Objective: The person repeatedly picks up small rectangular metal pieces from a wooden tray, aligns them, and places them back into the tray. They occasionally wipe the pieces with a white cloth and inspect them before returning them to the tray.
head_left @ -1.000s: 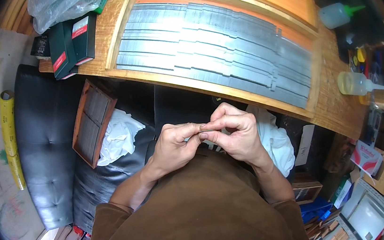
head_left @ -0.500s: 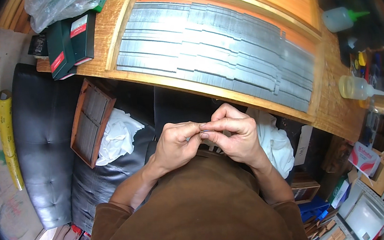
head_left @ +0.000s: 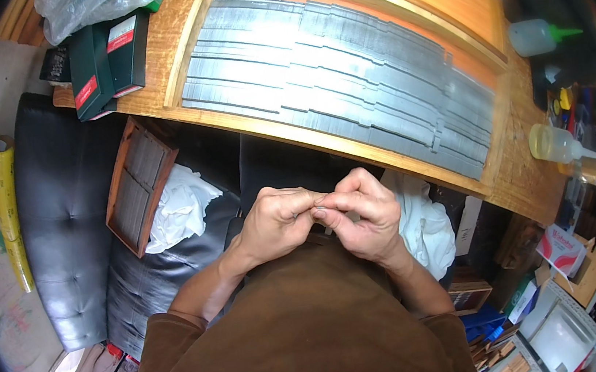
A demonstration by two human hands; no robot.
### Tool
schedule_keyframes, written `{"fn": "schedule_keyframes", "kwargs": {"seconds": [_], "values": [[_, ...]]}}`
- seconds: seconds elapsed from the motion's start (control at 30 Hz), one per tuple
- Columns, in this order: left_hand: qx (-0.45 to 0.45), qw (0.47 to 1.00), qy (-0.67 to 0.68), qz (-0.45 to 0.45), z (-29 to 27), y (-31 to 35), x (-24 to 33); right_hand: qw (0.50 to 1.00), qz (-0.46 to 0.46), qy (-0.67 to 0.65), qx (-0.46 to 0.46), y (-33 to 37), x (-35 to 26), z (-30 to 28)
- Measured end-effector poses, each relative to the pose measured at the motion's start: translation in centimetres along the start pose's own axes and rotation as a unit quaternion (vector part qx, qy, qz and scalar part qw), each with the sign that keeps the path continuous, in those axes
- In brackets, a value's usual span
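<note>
Close in front of my brown shirt, my left hand point(head_left: 275, 222) and my right hand point(head_left: 365, 216) meet with their fingertips touching. Each is closed in a pinch, thumb against forefinger. Whatever lies between the fingertips is too small and too covered to make out; only a thin dark line shows there. Just beyond the hands is the front rail of a shallow wooden tray point(head_left: 292, 134) on the bench. Packed inside it are rows of thin grey metal-looking pieces point(head_left: 344, 70), with shine hiding part of them.
A smaller wooden tray point(head_left: 127, 231) of grey pieces leans by a white cloth point(head_left: 177, 208) on the black padded seat point(head_left: 62, 235). Dark green boxes point(head_left: 91, 73) stand at the bench's left. Squeeze bottles point(head_left: 552, 142) line the right. Another pale cloth point(head_left: 427, 234) hangs beside my right forearm.
The right hand's fingers have shifted slightly at the pinch, the forefinger now lying higher against the left fingertips. The whole view has tilted a little; the hands stay together.
</note>
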State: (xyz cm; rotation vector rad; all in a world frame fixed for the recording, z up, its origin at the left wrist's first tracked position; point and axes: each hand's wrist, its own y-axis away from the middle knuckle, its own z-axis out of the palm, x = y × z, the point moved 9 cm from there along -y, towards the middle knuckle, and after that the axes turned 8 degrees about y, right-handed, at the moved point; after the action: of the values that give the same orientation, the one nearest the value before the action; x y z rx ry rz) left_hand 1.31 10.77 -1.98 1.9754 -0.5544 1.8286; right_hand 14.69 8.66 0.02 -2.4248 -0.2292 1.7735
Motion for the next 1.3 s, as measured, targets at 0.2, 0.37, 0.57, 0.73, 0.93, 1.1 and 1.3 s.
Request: {"fn": "schedule_keyframes", "kwargs": {"seconds": [0.2,0.37,0.57,0.73,0.93,1.1,1.3], "values": [[-0.044,0.999,0.014,0.005,0.9,-0.8,0.6,0.979,-0.112,0.022,0.169,1.2,-2.3,-2.6],[-0.044,0.997,0.054,-0.026,0.8,-0.5,-0.1,0.998,-0.008,0.040,0.038,0.7,-1.6,-3.1],[-0.042,0.998,0.027,-0.026,0.8,-0.4,-0.2,0.998,0.041,0.036,-0.017,1.3,-0.7,-1.7],[-0.034,0.999,0.013,-0.028,1.0,-0.1,0.0,0.999,0.044,0.016,-0.005,1.2,-0.5,-1.7],[-0.026,0.999,0.013,-0.024,1.3,0.1,0.1,0.998,0.060,-0.019,-0.020,1.4,0.3,-1.6],[-0.023,0.999,0.004,-0.023,1.3,0.2,0.0,0.998,0.058,-0.023,-0.019,1.5,0.4,-1.6],[-0.026,0.999,-0.007,-0.024,1.4,0.2,0.0,0.998,0.061,-0.017,-0.027,1.4,0.2,-1.4]]}}
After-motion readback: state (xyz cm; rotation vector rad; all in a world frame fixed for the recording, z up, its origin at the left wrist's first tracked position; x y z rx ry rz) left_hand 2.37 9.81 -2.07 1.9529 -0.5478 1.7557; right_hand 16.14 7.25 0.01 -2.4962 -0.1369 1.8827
